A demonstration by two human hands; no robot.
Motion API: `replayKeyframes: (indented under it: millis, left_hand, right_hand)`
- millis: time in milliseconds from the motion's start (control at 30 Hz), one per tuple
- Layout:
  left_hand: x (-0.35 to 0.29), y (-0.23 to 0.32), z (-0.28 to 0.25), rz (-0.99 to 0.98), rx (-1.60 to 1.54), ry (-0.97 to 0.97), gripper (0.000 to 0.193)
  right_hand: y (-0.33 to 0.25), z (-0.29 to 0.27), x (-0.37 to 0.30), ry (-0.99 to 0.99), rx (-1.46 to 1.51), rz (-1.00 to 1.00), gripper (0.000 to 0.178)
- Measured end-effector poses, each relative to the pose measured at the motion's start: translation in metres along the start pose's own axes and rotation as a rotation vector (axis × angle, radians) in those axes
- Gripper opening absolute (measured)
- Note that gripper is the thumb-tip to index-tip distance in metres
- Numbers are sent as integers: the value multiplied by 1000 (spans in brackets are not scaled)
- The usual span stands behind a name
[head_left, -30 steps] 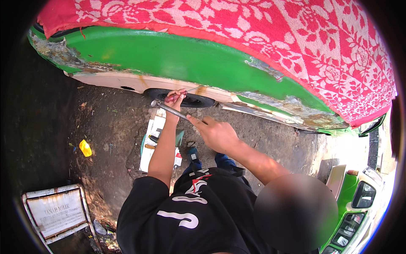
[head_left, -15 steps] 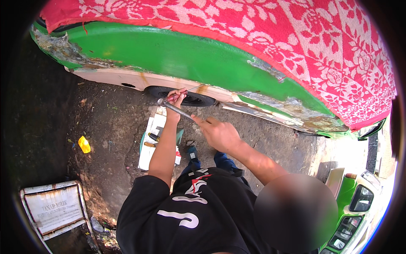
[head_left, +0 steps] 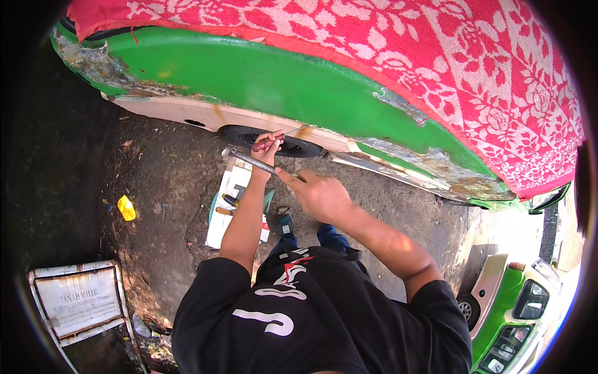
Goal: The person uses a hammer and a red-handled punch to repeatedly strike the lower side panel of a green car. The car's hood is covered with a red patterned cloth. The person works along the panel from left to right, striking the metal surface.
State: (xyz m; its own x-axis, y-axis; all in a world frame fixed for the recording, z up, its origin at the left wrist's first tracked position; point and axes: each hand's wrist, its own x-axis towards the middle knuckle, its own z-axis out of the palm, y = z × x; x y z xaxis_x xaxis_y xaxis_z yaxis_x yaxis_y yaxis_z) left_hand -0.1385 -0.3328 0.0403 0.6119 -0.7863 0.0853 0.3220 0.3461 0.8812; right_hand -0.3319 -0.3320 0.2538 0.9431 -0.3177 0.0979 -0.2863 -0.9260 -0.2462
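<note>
My left hand (head_left: 269, 146) is closed around the red handle of a screwdriver (head_left: 264, 144). Its thin shaft slants up and right, the tip at or close to a rusty streak on the cream lower panel (head_left: 246, 114) of a green vehicle (head_left: 261, 75); contact is hard to judge. In my closed right hand (head_left: 321, 198) is a long metal bar with a knobbed end (head_left: 252, 159), resembling a socket wrench. It crosses in front of my left wrist, its knobbed end a short gap left of the screwdriver's butt.
A red floral cloth (head_left: 436, 68) covers the vehicle's top, and a wheel (head_left: 302, 147) sits beneath the panel. Tools with dark and wooden handles lie on a white sheet (head_left: 217, 234) by my feet. A yellow object (head_left: 126, 208), a framed sign (head_left: 78, 305) and another vehicle (head_left: 507, 293) stand around.
The metal bar's knobbed end has drawn away leftward from the screwdriver's butt. My left hand keeps the screwdriver at nearly the same spot on the panel. The view has shifted slightly.
</note>
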Motion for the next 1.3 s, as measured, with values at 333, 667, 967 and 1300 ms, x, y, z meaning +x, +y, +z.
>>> replayKeyframes:
  millis: [333,667,967,1300]
  left_hand:
    - [-4,-21,20,-6,-39,-11,17]
    - [1,7,23,-66,-16,49,18]
    - [-22,14,30,-13,-22,-51,19]
    - [-70,-15,92,-154,48,-292,17]
  right_hand:
    - [20,-27,-2,117,-134,10,59]
    - [32,-16,-37,103,-64,188,54]
    - [53,-8,-110,56,152,582,39]
    - [74,7,-248,151,393,1021,33]
